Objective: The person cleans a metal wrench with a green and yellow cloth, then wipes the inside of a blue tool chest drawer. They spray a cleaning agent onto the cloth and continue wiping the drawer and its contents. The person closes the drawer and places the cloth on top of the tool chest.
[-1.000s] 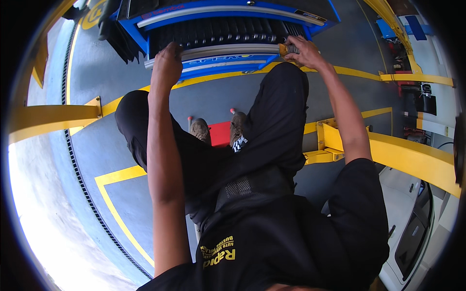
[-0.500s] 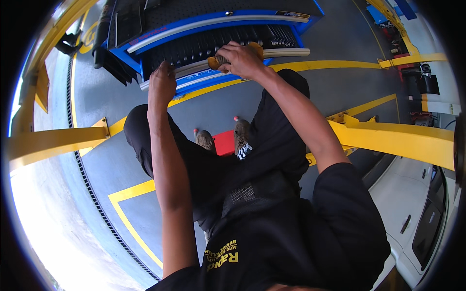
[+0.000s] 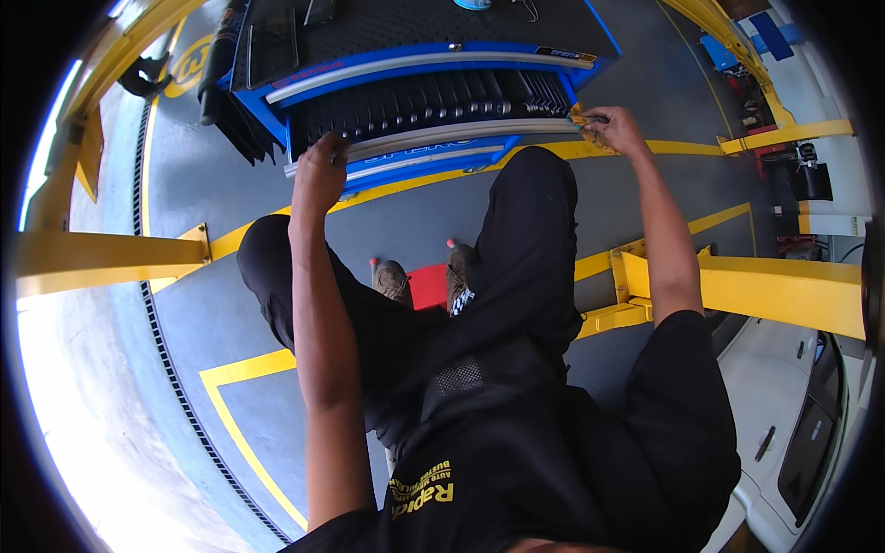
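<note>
A blue tool chest (image 3: 277, 124) stands in front of me with one drawer (image 3: 415, 136) pulled out. Several wrenches (image 3: 429, 114) lie side by side in that drawer's black insert. My left hand (image 3: 321, 173) is closed at the left end of the drawer's silver front edge, its fingertips over the rim. At the right end of the same edge, my right hand (image 3: 616, 131) is closed on a crumpled orange-yellow cloth (image 3: 586, 125). The cloth hangs beside the drawer's corner; whether it touches the metal is hard to tell.
On the chest's black top (image 3: 387, 41) lie dark flat items and part of a blue round object (image 3: 473, 4). Yellow lift arms (image 3: 111, 263) reach in from both sides. A white car (image 3: 765, 405) stands at the lower right. My knees are close below the drawer.
My right hand has slid right with the cloth, from the middle of the drawer's edge to its right end. My left hand stays at the left end.
</note>
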### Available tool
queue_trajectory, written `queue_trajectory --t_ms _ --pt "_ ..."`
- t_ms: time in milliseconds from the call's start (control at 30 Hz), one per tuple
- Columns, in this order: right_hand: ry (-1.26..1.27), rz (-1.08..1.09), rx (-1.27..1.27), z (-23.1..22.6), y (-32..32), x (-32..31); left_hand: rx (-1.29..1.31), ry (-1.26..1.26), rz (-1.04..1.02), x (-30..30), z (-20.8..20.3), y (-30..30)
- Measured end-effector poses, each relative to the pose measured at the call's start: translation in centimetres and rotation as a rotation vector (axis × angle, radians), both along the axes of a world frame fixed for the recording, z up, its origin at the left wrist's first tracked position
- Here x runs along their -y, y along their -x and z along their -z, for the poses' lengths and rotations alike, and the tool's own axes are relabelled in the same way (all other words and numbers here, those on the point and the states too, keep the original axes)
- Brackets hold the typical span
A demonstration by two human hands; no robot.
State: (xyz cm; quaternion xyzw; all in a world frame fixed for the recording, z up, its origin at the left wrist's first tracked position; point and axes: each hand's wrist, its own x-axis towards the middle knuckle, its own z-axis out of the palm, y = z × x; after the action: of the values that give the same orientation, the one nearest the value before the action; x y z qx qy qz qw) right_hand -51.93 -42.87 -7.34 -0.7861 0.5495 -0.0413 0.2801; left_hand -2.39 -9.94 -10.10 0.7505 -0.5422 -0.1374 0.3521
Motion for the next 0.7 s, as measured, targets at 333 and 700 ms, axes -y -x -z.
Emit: queue_trajectory --t_ms 333,700 --pt "0.510 -0.748 -0.107 -1.3 -10.1 -6.3 0.052 0.002 -0.020 0.8 0.2 0.5" --pt "0.547 -0.717 -0.328 -2.6 0.4 -0.4 0.100 0.059 -0.007 1.0 0.7 1.0"
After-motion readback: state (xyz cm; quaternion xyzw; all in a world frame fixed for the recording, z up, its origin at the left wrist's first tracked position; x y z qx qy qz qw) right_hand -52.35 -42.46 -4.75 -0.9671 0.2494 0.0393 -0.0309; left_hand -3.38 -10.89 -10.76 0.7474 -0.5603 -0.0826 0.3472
